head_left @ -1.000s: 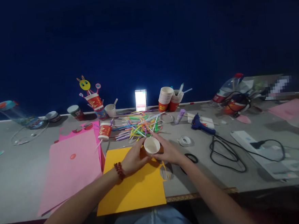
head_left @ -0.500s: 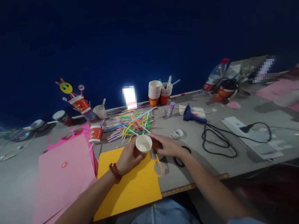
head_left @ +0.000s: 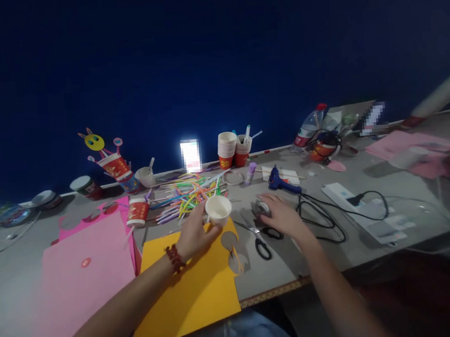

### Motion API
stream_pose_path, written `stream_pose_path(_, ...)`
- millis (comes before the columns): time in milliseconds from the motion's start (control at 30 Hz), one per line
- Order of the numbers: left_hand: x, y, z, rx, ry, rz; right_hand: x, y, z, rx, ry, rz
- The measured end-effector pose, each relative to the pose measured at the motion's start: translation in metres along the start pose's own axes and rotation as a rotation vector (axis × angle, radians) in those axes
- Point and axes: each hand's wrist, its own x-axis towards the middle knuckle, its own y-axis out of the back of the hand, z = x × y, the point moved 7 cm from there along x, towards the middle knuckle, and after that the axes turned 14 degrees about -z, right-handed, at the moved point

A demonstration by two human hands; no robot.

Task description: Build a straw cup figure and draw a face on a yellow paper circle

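Observation:
A white-rimmed paper cup (head_left: 218,209) is gripped by my left hand (head_left: 196,233), its mouth tilted up toward me. Below that hand lies a yellow sheet (head_left: 191,294) with round cut-outs along its right edge. My right hand (head_left: 280,215) reaches over a roll of clear tape (head_left: 260,207), fingers on or beside it; whether they grip it is hard to tell. Black-handled scissors (head_left: 257,234) lie partly open between the hands. Behind the cup spreads a pile of coloured straws (head_left: 190,194).
Pink sheets (head_left: 82,281) and a red cup (head_left: 137,211) lie at left, near a decorated cup figure (head_left: 115,167). Stacked cups (head_left: 227,150), a glue stick (head_left: 250,174) and a blue glue gun (head_left: 282,182) stand or lie behind. A power strip (head_left: 361,213) is at right.
My right hand has left the cup and moved right to the tape, uncovering the scissors. My left hand still holds the cup, now more tilted. The whole view has shifted slightly.

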Motion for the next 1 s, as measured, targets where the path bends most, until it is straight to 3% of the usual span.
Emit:
stream_pose_path(100,0.045,-0.015,0.024,0.072,-0.062,0.011,-0.008,-0.009,0.012,-0.007,-0.022,-0.033)
stream_pose_path(233,0.102,-0.054,0.030,0.153,0.094,-0.021,-0.025,-0.003,0.023,0.041,-0.066,0.062)
stream_pose_path(333,0.124,-0.077,0.026,0.158,0.141,-0.033,-0.040,0.006,0.030,0.109,-0.061,0.099)
stream_pose_path(433,0.127,-0.084,0.021,0.148,0.147,-0.040,-0.054,0.010,0.031,0.171,-0.044,0.106)
stream_pose_path(533,0.114,-0.073,0.028,0.125,0.076,-0.028,-0.062,0.012,0.022,0.238,-0.070,0.146)
stream_pose_path(633,0.082,-0.052,0.050,0.106,-0.068,-0.043,-0.062,0.015,-0.007,0.284,-0.043,0.171)
stream_pose_path(700,0.054,-0.038,0.065,0.104,-0.186,-0.106,-0.058,0.015,-0.035,0.291,0.024,0.154)
stream_pose_path(767,0.025,-0.031,0.074,0.058,-0.298,-0.262,-0.052,0.012,-0.067,0.295,0.116,0.113)
stream_pose_path(900,-0.013,-0.009,0.054,-0.011,-0.226,-0.335,-0.038,-0.007,-0.121,0.310,0.299,0.026)
stream_pose_path(1000,-0.029,-0.004,0.029,-0.056,-0.191,-0.333,-0.027,-0.023,-0.138,0.313,0.336,-0.037)
